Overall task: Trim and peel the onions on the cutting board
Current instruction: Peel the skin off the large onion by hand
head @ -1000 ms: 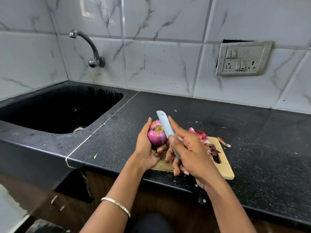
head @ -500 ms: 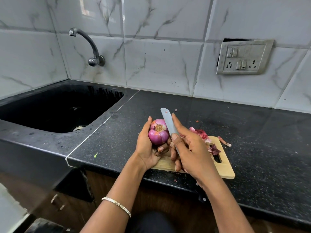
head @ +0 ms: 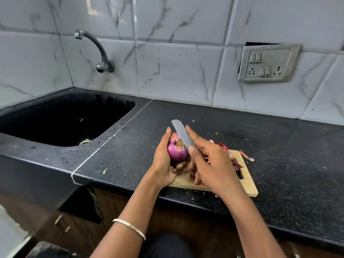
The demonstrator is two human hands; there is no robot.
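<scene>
Your left hand (head: 163, 162) cups a red onion (head: 176, 148) just above the near-left corner of the cutting board (head: 249, 187), at the counter's (head: 279, 146) front edge, while your right hand (head: 210, 162) grips the knife (head: 181, 134), its blade laid against the root end. That root is untrimmed and the purple skin looks mostly on. Loose peels (head: 237, 162) on the board suggest earlier trimming; whether other onions are left, you cannot tell from here
</scene>
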